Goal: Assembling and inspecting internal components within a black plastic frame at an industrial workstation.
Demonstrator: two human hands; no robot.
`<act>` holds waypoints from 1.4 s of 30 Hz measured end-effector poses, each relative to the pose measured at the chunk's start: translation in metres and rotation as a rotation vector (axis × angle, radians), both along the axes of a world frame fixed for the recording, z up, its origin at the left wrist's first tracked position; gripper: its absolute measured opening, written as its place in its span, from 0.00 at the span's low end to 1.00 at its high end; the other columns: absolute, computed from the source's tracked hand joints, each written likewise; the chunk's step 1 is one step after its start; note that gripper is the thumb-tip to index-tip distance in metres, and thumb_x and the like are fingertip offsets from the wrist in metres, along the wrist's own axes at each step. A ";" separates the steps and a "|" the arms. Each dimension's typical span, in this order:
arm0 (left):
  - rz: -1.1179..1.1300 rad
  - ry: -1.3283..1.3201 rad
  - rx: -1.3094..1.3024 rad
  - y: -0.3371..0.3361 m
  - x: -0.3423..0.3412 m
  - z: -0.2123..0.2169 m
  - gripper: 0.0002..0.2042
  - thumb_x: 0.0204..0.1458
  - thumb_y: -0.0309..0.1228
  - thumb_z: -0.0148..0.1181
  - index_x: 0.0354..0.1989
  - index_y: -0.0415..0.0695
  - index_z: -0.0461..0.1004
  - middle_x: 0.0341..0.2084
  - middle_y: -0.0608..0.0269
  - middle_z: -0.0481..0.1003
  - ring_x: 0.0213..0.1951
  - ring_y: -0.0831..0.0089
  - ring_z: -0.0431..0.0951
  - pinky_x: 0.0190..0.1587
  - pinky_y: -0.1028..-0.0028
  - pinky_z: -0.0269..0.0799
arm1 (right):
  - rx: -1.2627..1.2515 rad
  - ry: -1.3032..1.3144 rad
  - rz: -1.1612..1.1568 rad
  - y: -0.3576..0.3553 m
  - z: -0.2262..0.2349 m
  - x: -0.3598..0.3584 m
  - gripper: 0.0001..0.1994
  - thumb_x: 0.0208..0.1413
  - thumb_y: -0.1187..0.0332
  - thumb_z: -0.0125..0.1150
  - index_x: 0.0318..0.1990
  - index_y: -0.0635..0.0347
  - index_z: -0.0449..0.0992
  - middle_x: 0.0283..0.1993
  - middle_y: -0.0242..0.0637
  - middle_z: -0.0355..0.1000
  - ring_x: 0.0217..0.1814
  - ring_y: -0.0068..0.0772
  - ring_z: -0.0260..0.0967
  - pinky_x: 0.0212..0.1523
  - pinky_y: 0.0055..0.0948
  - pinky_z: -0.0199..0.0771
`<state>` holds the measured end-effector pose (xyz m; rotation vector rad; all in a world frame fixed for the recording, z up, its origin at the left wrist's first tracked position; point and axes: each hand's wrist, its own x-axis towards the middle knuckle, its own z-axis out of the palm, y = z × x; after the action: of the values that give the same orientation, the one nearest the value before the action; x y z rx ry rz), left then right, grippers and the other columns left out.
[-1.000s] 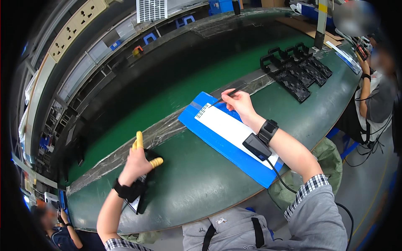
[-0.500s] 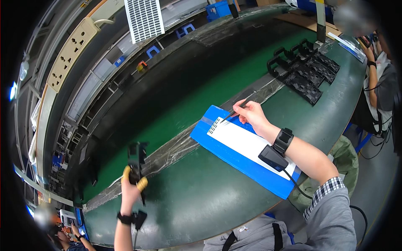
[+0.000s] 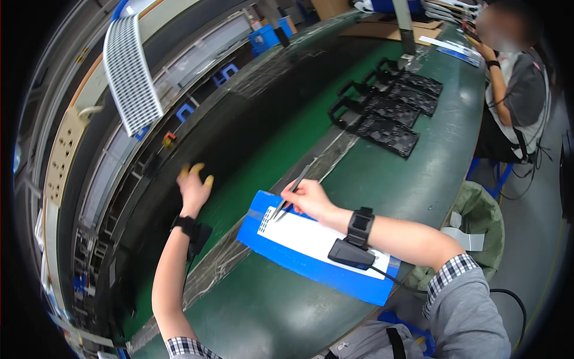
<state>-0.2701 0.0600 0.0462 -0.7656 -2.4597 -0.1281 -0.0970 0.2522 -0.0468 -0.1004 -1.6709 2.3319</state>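
Note:
My right hand (image 3: 308, 197) pinches dark tweezers (image 3: 301, 177). Their tips reach toward a white label sheet (image 3: 299, 237) that has a few rows of small black labels at its left end. Under the sheet lies a blue board (image 3: 327, 276) on the green tabletop. Out over the dark conveyor belt, my left hand (image 3: 195, 190) is stretched away from me, slightly blurred, its fingers apart and nothing visible in them. Yellow covers sit on several of its fingertips. Several black plastic parts with loop-shaped ends (image 3: 385, 134) lie in a row to the right.
Another label sheet (image 3: 128, 75) hangs at the upper left beside a power strip (image 3: 64, 157). A co-worker (image 3: 517, 90) sits at the far right. A green-lined bin (image 3: 487, 227) stands by the table edge. A metal post (image 3: 404, 30) rises beyond the black parts.
My left hand has moved forward over the belt and no longer holds the black part. My right hand keeps the tweezers at the sheet. The whole view has swung to the right.

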 end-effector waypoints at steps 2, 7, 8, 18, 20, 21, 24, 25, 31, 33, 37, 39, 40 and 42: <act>-0.383 -0.011 0.034 0.082 0.032 0.019 0.15 0.35 0.27 0.52 0.36 0.41 0.67 0.39 0.47 0.63 0.45 0.56 0.60 0.47 0.66 0.54 | -0.016 -0.014 -0.006 0.001 -0.002 0.000 0.04 0.44 0.71 0.51 0.27 0.62 0.67 0.19 0.33 0.67 0.14 0.14 0.57 0.15 0.14 0.56; -0.956 -0.384 -0.072 0.246 0.129 0.020 0.14 0.37 0.21 0.45 0.36 0.37 0.66 0.34 0.50 0.67 0.41 0.59 0.65 0.43 0.69 0.60 | 0.209 -0.091 -0.093 0.001 -0.001 -0.004 0.04 0.43 0.72 0.51 0.25 0.62 0.68 0.19 0.32 0.67 0.17 0.19 0.63 0.15 0.19 0.60; -0.796 -0.348 -0.276 0.269 0.139 0.015 0.16 0.37 0.22 0.45 0.39 0.39 0.64 0.34 0.50 0.67 0.41 0.59 0.66 0.43 0.67 0.60 | 0.177 -0.018 -0.083 0.001 -0.002 0.000 0.03 0.42 0.72 0.50 0.24 0.61 0.68 0.18 0.32 0.67 0.17 0.17 0.62 0.15 0.19 0.60; -0.656 0.015 -0.732 0.287 0.118 -0.039 0.13 0.32 0.19 0.49 0.32 0.39 0.66 0.21 0.59 0.69 0.29 0.66 0.70 0.37 0.65 0.60 | 0.109 0.022 -0.050 0.002 -0.009 -0.012 0.08 0.43 0.68 0.48 0.18 0.60 0.65 0.15 0.31 0.63 0.18 0.23 0.60 0.19 0.23 0.59; -0.734 -0.007 -0.644 0.267 0.127 -0.027 0.10 0.32 0.19 0.49 0.27 0.38 0.66 0.19 0.58 0.69 0.28 0.64 0.70 0.32 0.67 0.62 | 0.217 0.046 0.042 -0.001 0.000 -0.009 0.06 0.44 0.68 0.48 0.22 0.60 0.66 0.20 0.34 0.65 0.24 0.24 0.61 0.24 0.24 0.60; -0.813 0.056 -0.537 0.252 0.133 -0.022 0.08 0.31 0.19 0.49 0.24 0.38 0.66 0.18 0.57 0.69 0.27 0.64 0.69 0.29 0.68 0.62 | 0.323 0.075 0.109 -0.005 0.004 -0.001 0.07 0.44 0.67 0.47 0.27 0.60 0.67 0.25 0.37 0.67 0.30 0.26 0.63 0.30 0.25 0.62; -0.891 0.089 -0.400 0.215 0.199 0.014 0.05 0.27 0.19 0.48 0.17 0.40 0.65 0.17 0.57 0.67 0.26 0.63 0.68 0.28 0.71 0.62 | 0.160 0.334 0.290 0.011 0.000 0.033 0.11 0.47 0.69 0.45 0.39 0.61 0.63 0.41 0.38 0.61 0.47 0.26 0.55 0.46 0.25 0.55; -0.835 0.076 -0.345 0.192 0.212 0.023 0.05 0.27 0.19 0.48 0.17 0.40 0.65 0.16 0.57 0.65 0.26 0.63 0.68 0.27 0.70 0.61 | -0.134 0.333 0.494 0.019 0.024 0.041 0.12 0.45 0.69 0.49 0.39 0.62 0.62 0.38 0.34 0.62 0.43 0.23 0.58 0.44 0.23 0.58; -0.476 -0.064 -0.182 0.029 0.267 0.063 0.10 0.28 0.20 0.53 0.24 0.42 0.67 0.18 0.59 0.64 0.24 0.62 0.65 0.28 0.71 0.60 | -0.110 0.177 0.145 0.009 -0.005 0.018 0.06 0.47 0.71 0.44 0.33 0.61 0.65 0.28 0.35 0.65 0.29 0.23 0.61 0.29 0.20 0.61; -0.358 -0.118 -0.088 -0.018 0.277 0.052 0.09 0.29 0.20 0.52 0.24 0.40 0.66 0.19 0.59 0.63 0.26 0.64 0.66 0.27 0.70 0.61 | -0.093 0.114 -0.020 0.007 -0.012 0.010 0.06 0.48 0.71 0.43 0.30 0.61 0.67 0.24 0.35 0.66 0.23 0.22 0.63 0.24 0.19 0.62; -0.177 -0.175 -0.058 -0.098 0.290 0.021 0.10 0.30 0.21 0.53 0.25 0.37 0.67 0.19 0.55 0.65 0.24 0.60 0.66 0.25 0.69 0.63 | -0.024 0.038 -0.043 0.004 -0.009 0.025 0.05 0.43 0.71 0.53 0.28 0.62 0.66 0.17 0.32 0.65 0.14 0.16 0.58 0.15 0.14 0.57; -0.122 -0.240 -0.014 -0.121 0.293 0.008 0.10 0.30 0.21 0.54 0.26 0.37 0.67 0.20 0.54 0.66 0.24 0.59 0.67 0.26 0.68 0.63 | 0.060 0.074 -0.111 0.000 -0.006 0.037 0.06 0.44 0.71 0.53 0.28 0.62 0.66 0.18 0.33 0.66 0.14 0.16 0.57 0.15 0.14 0.57; -0.074 -0.287 0.020 -0.128 0.294 0.002 0.10 0.30 0.21 0.55 0.26 0.36 0.68 0.20 0.52 0.67 0.25 0.57 0.67 0.27 0.67 0.63 | 0.045 0.051 -0.168 -0.001 0.001 0.040 0.05 0.44 0.71 0.52 0.29 0.62 0.66 0.18 0.34 0.67 0.14 0.15 0.57 0.14 0.14 0.55; -0.064 -0.312 0.030 -0.139 0.294 -0.008 0.10 0.30 0.21 0.55 0.26 0.36 0.68 0.20 0.52 0.67 0.25 0.57 0.67 0.27 0.67 0.64 | 0.080 0.038 -0.151 -0.009 0.016 0.040 0.05 0.45 0.70 0.52 0.28 0.62 0.66 0.16 0.32 0.64 0.14 0.15 0.56 0.13 0.14 0.54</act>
<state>0.0238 -0.0792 0.0380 -0.8675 -2.7181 -0.3307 -0.0571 0.2428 -0.0311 -0.1602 -1.6744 2.1414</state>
